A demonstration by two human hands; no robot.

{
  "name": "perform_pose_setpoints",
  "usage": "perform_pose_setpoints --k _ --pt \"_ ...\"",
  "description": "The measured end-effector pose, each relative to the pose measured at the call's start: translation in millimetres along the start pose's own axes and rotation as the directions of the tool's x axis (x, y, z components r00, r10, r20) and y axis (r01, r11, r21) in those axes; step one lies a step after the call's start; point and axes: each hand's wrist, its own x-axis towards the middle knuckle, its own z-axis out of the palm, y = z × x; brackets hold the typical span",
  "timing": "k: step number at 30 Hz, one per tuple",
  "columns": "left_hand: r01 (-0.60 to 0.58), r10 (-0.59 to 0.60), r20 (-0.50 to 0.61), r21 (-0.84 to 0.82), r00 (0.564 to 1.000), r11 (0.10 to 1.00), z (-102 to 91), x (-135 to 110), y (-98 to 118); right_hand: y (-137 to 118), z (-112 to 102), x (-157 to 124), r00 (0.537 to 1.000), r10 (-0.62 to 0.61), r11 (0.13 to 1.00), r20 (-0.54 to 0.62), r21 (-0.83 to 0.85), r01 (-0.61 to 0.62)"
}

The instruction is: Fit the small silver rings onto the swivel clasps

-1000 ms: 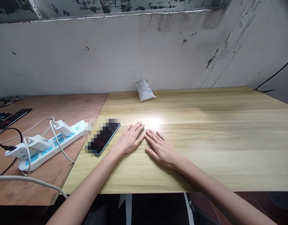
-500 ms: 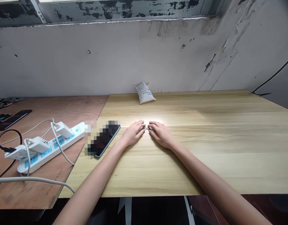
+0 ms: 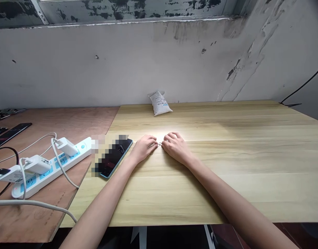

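My left hand (image 3: 145, 148) and my right hand (image 3: 176, 145) rest on a light pine tabletop (image 3: 226, 180), fingertips gathered and almost meeting. Between them, a small tangle of thin metal rings or chain (image 3: 159, 144) shows, partly hidden by my fingers, and it seems pinched by both hands. Its exact shape is too small to tell. A separate tiny metal ring (image 3: 151, 153) lies on the wood just below my left hand. A smartphone (image 3: 113, 157) with a blurred screen lies close to the left of my left hand.
A white power strip (image 3: 52, 171) with white chargers and cables sits on a lower plywood table (image 3: 45, 221) to the left. Further left lie dark phones (image 3: 11, 134). A small white bag (image 3: 159, 103) stands against the wall at the table's back edge.
My hands have gone from lying flat with spread fingers to curled, with fingertips gathered at the metal pieces. The view has tilted slightly, shifting the table lower.
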Motion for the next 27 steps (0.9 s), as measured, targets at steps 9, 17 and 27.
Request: perform_pose_setpoints --k 9,17,27 --pt "0.104 -0.104 0.008 0.002 0.995 0.995 3.9 11.2 12.0 -2.1 -2.5 0.7 0.999 0.001 0.999 0.052 -0.052 0.002" --pt "0.196 -0.208 -0.117 -0.108 0.971 0.975 -2.2 10.3 14.0 -14.5 -22.8 3.5 0.982 -0.136 0.977 0.129 -0.148 0.155" --pt "0.179 -0.218 -0.18 -0.208 0.959 0.962 -2.9 4.0 15.7 -18.2 -4.5 10.0 0.997 -0.065 0.989 0.046 -0.132 0.071"
